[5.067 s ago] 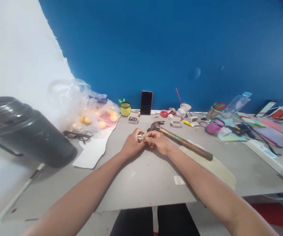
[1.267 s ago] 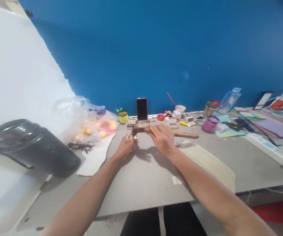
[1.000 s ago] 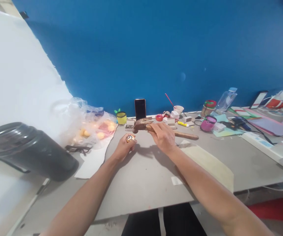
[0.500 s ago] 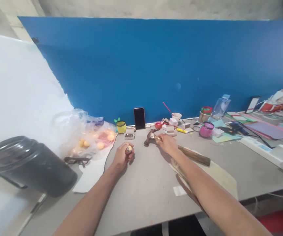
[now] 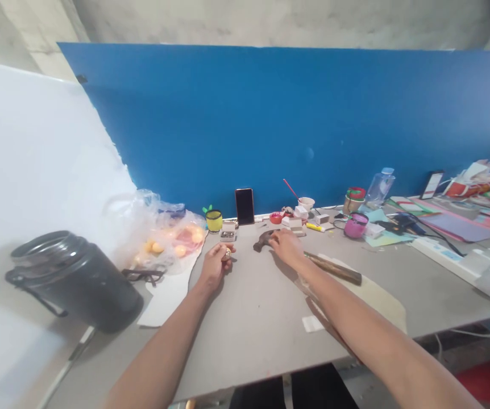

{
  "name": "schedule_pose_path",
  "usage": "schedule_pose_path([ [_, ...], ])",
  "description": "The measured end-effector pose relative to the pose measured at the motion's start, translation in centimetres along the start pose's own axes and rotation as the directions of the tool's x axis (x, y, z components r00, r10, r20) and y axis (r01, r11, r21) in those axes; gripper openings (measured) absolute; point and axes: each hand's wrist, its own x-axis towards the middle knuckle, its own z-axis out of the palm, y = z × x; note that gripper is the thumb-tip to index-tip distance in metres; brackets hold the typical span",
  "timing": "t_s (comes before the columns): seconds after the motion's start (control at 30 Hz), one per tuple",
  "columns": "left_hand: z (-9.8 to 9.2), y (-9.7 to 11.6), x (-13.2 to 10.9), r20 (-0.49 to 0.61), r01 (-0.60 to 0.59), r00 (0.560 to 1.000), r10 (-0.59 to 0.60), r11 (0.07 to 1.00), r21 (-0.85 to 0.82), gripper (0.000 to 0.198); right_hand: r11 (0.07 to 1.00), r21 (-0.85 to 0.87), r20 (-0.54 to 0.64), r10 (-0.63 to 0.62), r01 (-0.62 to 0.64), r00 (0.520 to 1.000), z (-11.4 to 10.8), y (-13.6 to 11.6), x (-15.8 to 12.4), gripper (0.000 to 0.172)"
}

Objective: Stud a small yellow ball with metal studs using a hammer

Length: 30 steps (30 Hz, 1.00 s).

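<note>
1. The left hand (image 5: 214, 264) is in front of the black phone (image 5: 244, 206) that stands against the blue wall, a little to its left. Its fingers are closed on a small shiny round metal piece (image 5: 227, 254).
2. The old hammer with a rusty steel head and a brown wooden handle (image 5: 334, 268) lies flat on the grey table (image 5: 249, 312), in front of the phone and to its right. The head points toward the phone.
3. The right hand (image 5: 286, 248) lies on the hammer just behind the head. I cannot tell if the fingers close around it.
4. A yellow round cup (image 5: 214, 220) stands just left of the phone.
5. A big black plastic jar (image 5: 74, 281) lies on its side far to the left of the phone.
</note>
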Motion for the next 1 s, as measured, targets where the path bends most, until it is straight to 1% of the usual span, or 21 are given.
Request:
schedule_pose_path([
  [0.1,-0.1,-0.2,0.2,0.019,-0.016,1.0,0.016,1.0,0.001,0.044,0.995,-0.048,0.161,-0.079,0.088,0.984,-1.0,-2.8,1.7,0.025],
  [0.13,-0.1,-0.3,0.3,0.024,-0.021,0.999,0.02,1.0,0.005,0.044,0.989,-0.077,0.183,-0.109,0.125,0.977,-1.3,-4.0,2.6,0.026],
  [0.17,-0.1,-0.3,0.3,0.029,-0.024,0.999,0.024,1.0,0.012,0.043,0.977,-0.106,0.199,-0.164,0.187,0.966,-1.5,-5.3,3.6,0.027],
  [0.23,-0.2,-0.4,0.4,0.033,-0.035,0.999,0.034,0.999,0.029,0.04,0.967,-0.111,0.217,-0.201,0.228,0.955,-1.4,-7.9,5.7,0.027],
  [0.3,-0.3,-0.5,0.4,0.029,-0.045,0.999,0.044,0.998,0.045,0.037,0.957,-0.107,0.251,-0.237,0.27,0.939,-0.8,-10.3,7.8,0.025],
  [0.37,-0.3,-0.5,0.5,0.018,-0.048,0.999,0.047,0.998,0.05,0.036,0.946,-0.108,0.283,-0.264,0.304,0.922,0.4,-12.4,9.5,0.023],
  [0.47,-0.4,-0.7,0.7,0.001,-0.051,0.999,0.051,0.997,0.061,0.038,0.933,-0.107,0.307,-0.298,0.344,0.904,2.5,-14.3,11.1,0.028],
  [0.57,-0.4,-0.8,0.9,0.0,-0.068,0.998,0.069,0.994,0.088,0.037,0.927,-0.105,0.307,-0.313,0.359,0.899,4.2,-15.1,12.1,0.03],
  [0.67,-0.4,-1.0,1.0,-0.009,-0.055,0.998,0.056,0.994,0.098,0.035,0.927,-0.108,0.3,-0.314,0.359,0.901,5.1,-15.3,12.6,0.032],
  [0.8,-0.3,-0.9,1.1,-0.019,-0.049,0.998,0.052,0.992,0.12,0.034,0.924,-0.115,0.293,-0.319,0.364,0.901,5.6,-15.3,12.9,0.031],
  [1.0,-0.2,-0.7,1.0,-0.022,-0.062,0.998,0.066,0.987,0.147,0.036,0.92,-0.119,0.27,-0.333,0.374,0.904,5.6,-15.1,12.3,0.031],
])
